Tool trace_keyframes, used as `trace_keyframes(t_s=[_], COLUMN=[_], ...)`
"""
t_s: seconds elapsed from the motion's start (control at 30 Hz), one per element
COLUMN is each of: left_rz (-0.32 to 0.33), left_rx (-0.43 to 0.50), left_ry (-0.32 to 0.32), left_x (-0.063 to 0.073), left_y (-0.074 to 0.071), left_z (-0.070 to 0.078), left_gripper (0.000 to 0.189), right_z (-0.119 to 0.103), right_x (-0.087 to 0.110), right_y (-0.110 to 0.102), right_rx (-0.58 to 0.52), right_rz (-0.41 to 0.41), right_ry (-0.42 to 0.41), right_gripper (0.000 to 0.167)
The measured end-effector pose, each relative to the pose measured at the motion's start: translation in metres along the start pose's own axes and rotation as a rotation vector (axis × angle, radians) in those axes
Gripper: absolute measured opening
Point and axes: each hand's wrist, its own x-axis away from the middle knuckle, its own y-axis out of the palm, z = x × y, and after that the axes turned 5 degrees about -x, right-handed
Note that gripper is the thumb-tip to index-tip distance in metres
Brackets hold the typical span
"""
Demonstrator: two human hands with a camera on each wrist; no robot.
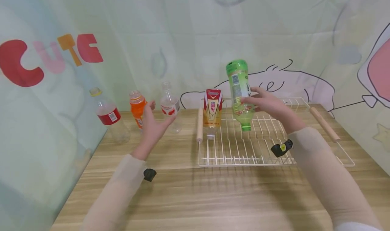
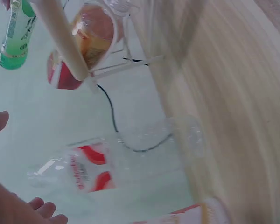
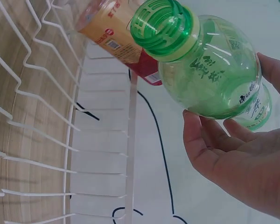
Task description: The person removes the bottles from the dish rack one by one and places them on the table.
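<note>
In my right hand [image 1: 271,104] I grip a green plastic bottle [image 1: 238,83], held neck down and slightly tilted over the left part of a white wire rack [image 1: 231,165]. The right wrist view shows its uncapped green mouth and my thumb and fingers around its body. A bottle with a red and gold label [image 1: 212,110] stands upside down at the rack's left side. My left hand [image 1: 150,127] has its thumb and fingers spread, holding nothing, close to a clear bottle with a red and white label [image 2: 91,167]. That bottle stands upright on the table.
Left of the clear bottle stand an orange-labelled bottle [image 1: 137,105], partly behind my left hand, and a red-labelled bottle [image 1: 109,116]. Wooden handles [image 1: 324,124] flank the rack. A printed curtain [image 1: 195,48] hangs behind the wood-grain table [image 1: 189,193].
</note>
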Motion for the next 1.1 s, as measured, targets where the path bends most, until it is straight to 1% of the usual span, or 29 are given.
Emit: trace_keyframes(t_s=[0.07,0.17,0.27,0.33,0.47,0.63,0.7,0.77,0.87,0.93,0.97,1.03,1.1], left_rz=[-0.015,-0.051,-0.09,-0.115,-0.161,-0.215,-0.223,-0.217,-0.18,-0.149,-0.136,-0.116,-0.108], left_rx=[-0.015,-0.012,0.003,-0.007,-0.089,-0.188,-0.228,-0.27,-0.3,-0.3,-0.296,-0.294,-0.297], left_ry=[0.048,0.1,0.146,0.184,0.292,0.445,0.514,0.606,0.768,0.88,0.925,0.997,1.045], left_x=[0.002,0.006,0.011,0.015,0.023,0.03,0.032,0.033,0.035,0.036,0.036,0.037,0.037], left_y=[-0.005,-0.009,-0.011,-0.012,-0.012,-0.013,-0.013,-0.013,-0.013,-0.013,-0.012,-0.011,-0.01], left_z=[0.008,0.022,0.037,0.047,0.062,0.077,0.081,0.084,0.085,0.086,0.086,0.087,0.088], left_gripper=[0.087,0.087,0.088,0.088,0.085,0.084,0.083,0.081,0.078,0.076,0.075,0.075,0.075], right_z=[-0.002,-0.005,-0.008,-0.01,-0.013,-0.017,-0.018,-0.02,-0.021,-0.021,-0.02,-0.019,-0.017], right_x=[0.004,0.01,0.016,0.02,0.028,0.036,0.039,0.042,0.044,0.046,0.046,0.048,0.049], right_y=[0.0,0.0,0.001,0.004,0.009,0.014,0.016,0.019,0.024,0.028,0.03,0.033,0.035], right_rx=[0.0,0.01,0.036,0.049,0.061,0.073,0.075,0.075,0.058,0.048,0.046,0.045,0.046], right_rz=[-0.008,-0.009,-0.007,-0.012,-0.036,-0.079,-0.099,-0.117,-0.163,-0.193,-0.206,-0.229,-0.247], right_ry=[-0.019,-0.026,-0.022,-0.023,-0.032,-0.081,-0.102,-0.105,-0.122,-0.127,-0.129,-0.13,-0.127], right_gripper=[0.079,0.079,0.077,0.075,0.075,0.067,0.064,0.063,0.064,0.064,0.063,0.063,0.062])
